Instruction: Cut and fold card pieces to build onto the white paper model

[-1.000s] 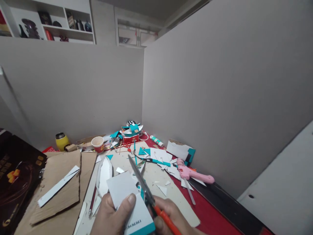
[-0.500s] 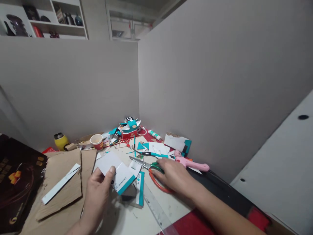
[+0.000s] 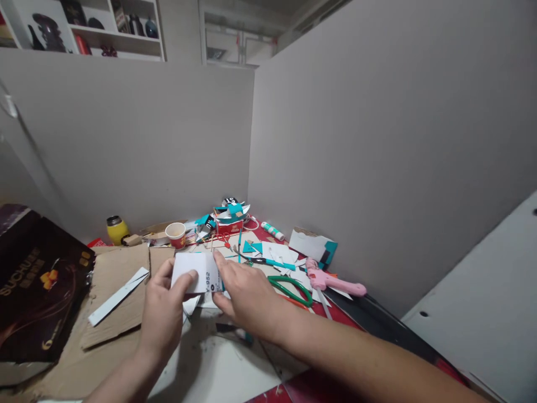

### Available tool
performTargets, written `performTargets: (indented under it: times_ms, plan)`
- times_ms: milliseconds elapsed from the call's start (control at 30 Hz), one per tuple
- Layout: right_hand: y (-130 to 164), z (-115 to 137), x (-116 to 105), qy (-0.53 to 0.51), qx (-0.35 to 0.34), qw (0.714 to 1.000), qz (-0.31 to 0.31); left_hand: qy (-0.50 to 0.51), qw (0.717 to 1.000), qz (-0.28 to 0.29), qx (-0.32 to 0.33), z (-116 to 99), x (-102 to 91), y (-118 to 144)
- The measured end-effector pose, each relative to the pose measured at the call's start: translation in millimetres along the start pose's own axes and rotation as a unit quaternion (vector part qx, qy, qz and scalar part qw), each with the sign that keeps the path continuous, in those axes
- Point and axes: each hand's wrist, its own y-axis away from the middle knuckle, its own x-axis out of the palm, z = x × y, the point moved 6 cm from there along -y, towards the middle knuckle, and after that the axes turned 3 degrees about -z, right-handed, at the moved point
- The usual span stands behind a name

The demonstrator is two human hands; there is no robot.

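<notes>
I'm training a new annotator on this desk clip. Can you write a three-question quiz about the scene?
1. True or false: both the left hand and the right hand touch the white card.
2. Which colour is the glue gun? A) blue B) pink C) black
3. Fill in: the scissors lying right of the right hand have a ____ handle loop.

Key: 1 true; 2 B; 3 green
</notes>
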Motion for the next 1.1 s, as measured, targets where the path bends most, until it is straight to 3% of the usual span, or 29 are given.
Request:
performTargets:
  times_ms: [167, 333, 500, 700, 900, 1100]
  plan:
    - [-23.4, -2.5, 14.4, -0.081, -0.005, 0.997, -0.012, 0.036, 0.996, 0.061, -0.05, -0.7, -7.6, -25.8]
    - [-42.8, -16.0, 51.6, -0.18, 0.025, 0.983, 0.015, -0.129, 0.981, 0.126, -0.065, 21.0, -30.1, -63.2]
    - [-58.2, -23.5, 85.7, -0.198, 0.013, 0.98, 0.028, -0.225, 0.967, 0.118, -0.021, 55.3, -51.5, -88.6]
    - [-58.8, -26.7, 103.7, -0.158, 0.025, 0.986, 0.052, -0.336, 0.934, 0.097, 0.067, 76.4, -60.5, -97.5]
    - [-48.2, -24.0, 109.2, -0.133, 0.021, 0.988, 0.076, -0.389, 0.9, 0.155, 0.121, 85.0, -58.7, -97.6]
    - [-46.2, -25.4, 111.8, -0.15, 0.015, 0.986, 0.076, -0.401, 0.887, 0.183, 0.136, 90.9, -57.4, -95.9]
